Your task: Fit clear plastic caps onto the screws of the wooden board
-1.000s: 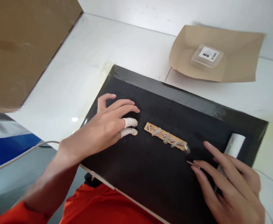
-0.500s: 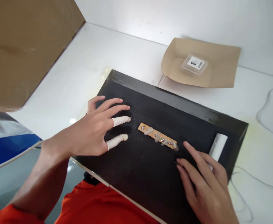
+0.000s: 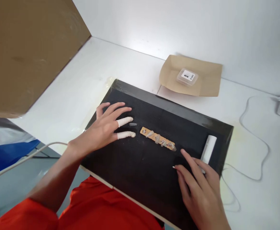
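A black ribbed mat (image 3: 142,166) lies on the white table. On it sits a narrow tan strip (image 3: 157,139) with several small metal fittings and clear pieces. My left hand (image 3: 108,127) rests flat on the mat just left of the strip, fingers spread, with white finger cots on thumb and forefinger. A tiny clear piece (image 3: 132,124) lies at the forefinger's tip. My right hand (image 3: 197,185) lies on the mat below the strip's right end, fingers stretched out, with a thin pin-like tip (image 3: 173,167) showing at its fingertips. Whether the right hand grips that thin thing is unclear.
A white roll (image 3: 208,149) lies at the mat's right edge. A brown paper tray (image 3: 207,81) holding a small clear labelled box (image 3: 187,76) sits at the back. A large cardboard sheet (image 3: 22,54) stands at left. Thin white cables (image 3: 254,150) run on the right.
The view has pulled back and tilted up. My left thumb and forefinger have come closer together, and a tiny clear piece now lies at the forefinger's tip. My right hand stays below the strip.
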